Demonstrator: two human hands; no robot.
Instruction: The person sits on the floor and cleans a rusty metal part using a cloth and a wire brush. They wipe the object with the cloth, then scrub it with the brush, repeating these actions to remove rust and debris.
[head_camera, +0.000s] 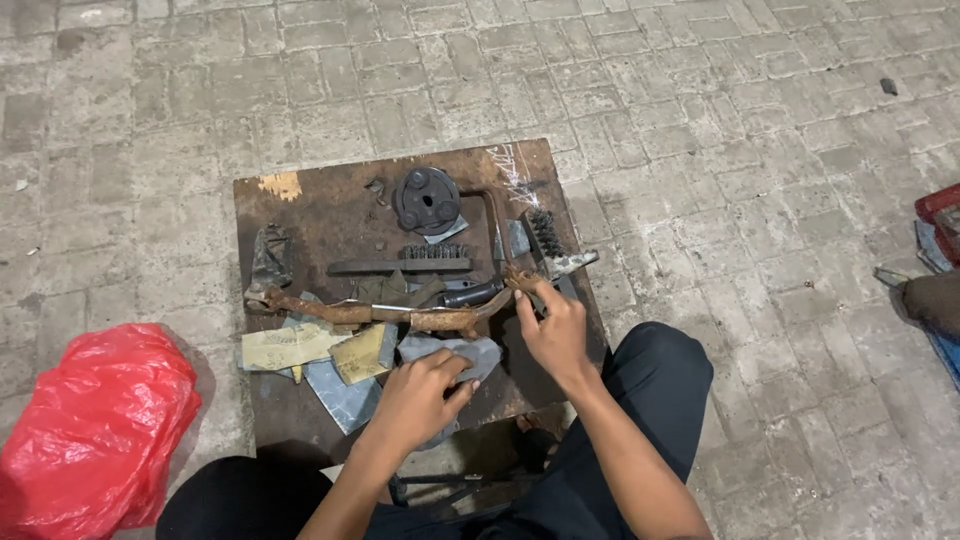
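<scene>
The right hand pinches the near end of a long rusty lever, thumb and fingers closed on the bent tip, holding it just off or against the rusty metal work board; which of the two cannot be told. The lever runs away leftward from that hand, across the board, to a hooked end well beyond the left hand. The left hand is clenched on a grey rag, pressed to the board just below the lever's middle.

Just left of the left hand lie worn sheets of sandpaper. Beyond both hands sit a dark flat bar, a round dark disc with holes and, past the right hand's fingertips, a wire brush. A red plastic bag lies on the paving, far left of the left hand.

The work looks like cleaning rust off the lever. To do it well, the right hand should likely keep the tip firmly pinned so the lever cannot roll, while the rag wraps the shaft and rubs along its length, turning the lever between passes.
</scene>
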